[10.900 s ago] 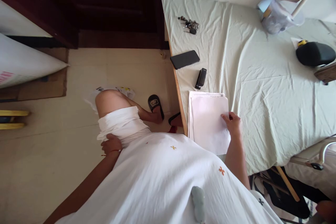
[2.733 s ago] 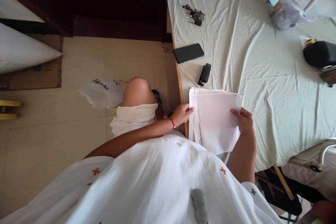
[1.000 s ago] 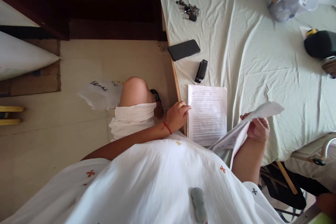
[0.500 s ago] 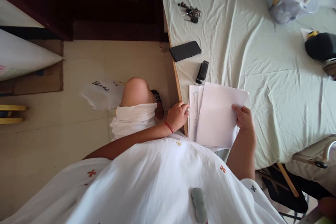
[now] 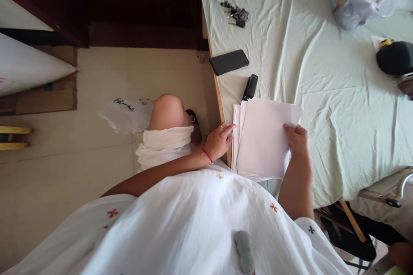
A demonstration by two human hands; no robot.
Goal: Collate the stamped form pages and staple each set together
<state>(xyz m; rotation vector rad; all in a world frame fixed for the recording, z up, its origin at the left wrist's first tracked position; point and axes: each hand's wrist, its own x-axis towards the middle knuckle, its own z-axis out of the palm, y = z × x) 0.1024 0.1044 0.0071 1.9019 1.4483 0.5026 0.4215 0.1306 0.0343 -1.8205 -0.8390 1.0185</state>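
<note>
White paper sheets lie in a loose stack at the near left edge of the table, the upper ones offset from those below. My right hand grips the upper sheets at their right side, thumb on top and fingers underneath. At the stack's left edge is my left hand, its index finger stretched out to the paper's border and the other fingers bent. A black stapler sits just beyond the stack, its near end close to the paper's top edge.
Beyond the stapler lie a black phone and a bunch of keys. A clear plastic container and a black rounded object stand farther right. The wooden table edge runs along the left; a plastic bag is on the floor.
My right hand has shifted the upper sheets slightly left, covering more of the printed pages below. My left index finger has straightened toward the paper edge.
</note>
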